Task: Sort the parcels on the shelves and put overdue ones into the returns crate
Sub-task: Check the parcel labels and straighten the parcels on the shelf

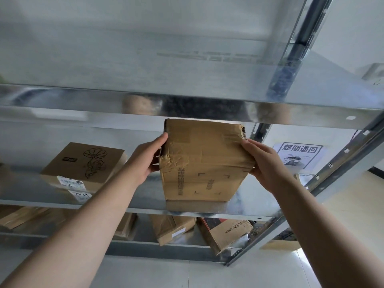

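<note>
While both bare arms reached up from the bottom corners, the left hand point(152, 153) held the box point(202, 161) on its 9 o'clock side and the right hand point(265, 161) held it on its 3 o'clock side. Each hand had its fingers curled round an edge, thumb on the front. The box stood on its end on the middle shelf point(239, 213), close to the front lip. It looked like stiff card with wrinkly tape and a torn top corner at 1 o'clock. It was probably not very heavy, but the tape could be slippery, so the two sides were a good place to hold. At 9 o'clock, farther back, lay a flower box point(87, 163). Past the frame at 3 o'clock hung a sign point(299, 155). No crate could be seen.
</note>
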### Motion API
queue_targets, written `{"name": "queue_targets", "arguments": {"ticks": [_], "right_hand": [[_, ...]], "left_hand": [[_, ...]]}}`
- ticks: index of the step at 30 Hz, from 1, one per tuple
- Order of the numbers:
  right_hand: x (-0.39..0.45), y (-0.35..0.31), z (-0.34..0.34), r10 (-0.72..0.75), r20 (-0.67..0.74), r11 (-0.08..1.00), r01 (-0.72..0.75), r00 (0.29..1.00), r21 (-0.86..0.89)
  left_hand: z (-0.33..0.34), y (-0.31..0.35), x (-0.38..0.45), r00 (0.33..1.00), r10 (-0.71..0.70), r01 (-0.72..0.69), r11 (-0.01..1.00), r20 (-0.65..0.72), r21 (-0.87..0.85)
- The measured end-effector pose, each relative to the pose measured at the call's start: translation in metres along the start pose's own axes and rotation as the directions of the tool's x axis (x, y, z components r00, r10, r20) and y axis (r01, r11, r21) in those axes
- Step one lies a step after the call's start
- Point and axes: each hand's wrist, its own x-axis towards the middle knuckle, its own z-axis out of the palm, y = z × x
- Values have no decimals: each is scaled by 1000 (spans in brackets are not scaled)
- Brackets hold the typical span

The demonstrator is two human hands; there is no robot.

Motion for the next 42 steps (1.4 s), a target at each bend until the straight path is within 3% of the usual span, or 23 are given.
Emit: {"name": "queue_targets", "arguments": {"ticks": [4,8,11,14,18,22,26,31,34,38,42], "right_hand": [[-2,6,-7,-93,70,989,84,993,121],[-9,43,-9,-126,133,991,117,983,72],[-16,82,-8,-126,94,992,124,988,27],[-23,112,-6,-54,5,998,55,999,-6],[-32,137,-6,30,-14,994,-31,999,-105],[-30,132,-12,94,-33,989,-97,995,-109],[-24,113,-14,182,-193,979,-195,964,-51],[-32,102,1,326,-116,907,-345,938,-243],[-33,101,8,310,-98,892,-325,946,-315],[-24,99,1,280,-118,912,-303,953,-278],[-8,103,-21,135,-372,984,-168,918,-58]], "left_hand": [[-9,-8,-1,987,150,-141,981,61,-134],[-15,-36,-5,961,213,-189,971,175,-145],[-13,-69,-9,974,151,-138,987,168,-82],[-12,-99,-15,993,60,-63,998,101,28],[-9,-123,-21,998,4,-13,986,55,165],[-16,-125,-14,999,-8,14,983,-37,185],[-24,-108,1,982,-45,69,990,-184,126],[-14,-94,16,983,-147,162,977,-112,136],[-1,-94,16,992,-106,114,984,-68,135],[6,-94,16,989,-92,111,979,-118,169],[9,-91,4,988,-83,112,966,-130,234]]}}
